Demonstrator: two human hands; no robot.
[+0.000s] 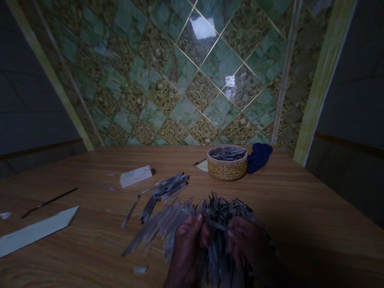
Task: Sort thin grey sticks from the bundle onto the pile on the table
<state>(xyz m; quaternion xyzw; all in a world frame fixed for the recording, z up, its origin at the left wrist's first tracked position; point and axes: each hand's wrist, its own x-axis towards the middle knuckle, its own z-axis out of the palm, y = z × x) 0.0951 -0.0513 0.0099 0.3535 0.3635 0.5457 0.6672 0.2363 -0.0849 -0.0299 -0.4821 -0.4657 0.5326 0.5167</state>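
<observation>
My left hand (190,238) is closed, its thumb and fingers pinching one end of a slim, translucent greyish strip (215,225). Fingers of my right hand (241,240) are closed at the strip's other end. The light is dim, so I cannot tell whether the strip is an empty sleeve or has something inside. Under and behind both hands spreads a loose heap of slim dark sticks (220,206), some apparently in clear sleeves. Left of my left hand lies a pile of pale, translucent strips (171,218).
Dark-ended sticks (165,186) lie bundled beyond the pale strips. Farther back stand a woven basket (227,170) full of similar sticks and a dark blue cloth (259,157). To the left are a white box (136,176), a thin black rod (49,202) and a pale flat strip (39,231).
</observation>
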